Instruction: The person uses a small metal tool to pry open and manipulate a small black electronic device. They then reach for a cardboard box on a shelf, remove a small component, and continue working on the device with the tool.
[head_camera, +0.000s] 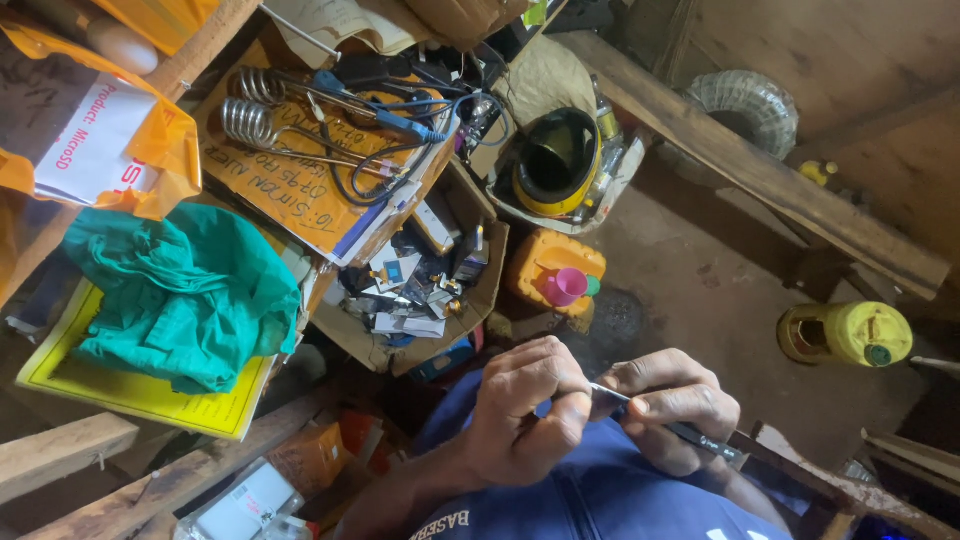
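Metal glints between both hands: the left hand (525, 410) pinches the tip of a thin screwdriver-like tool (660, 422), the right hand (670, 405) grips its dark shaft; a slip could jab fingers or drop it into clutter below.
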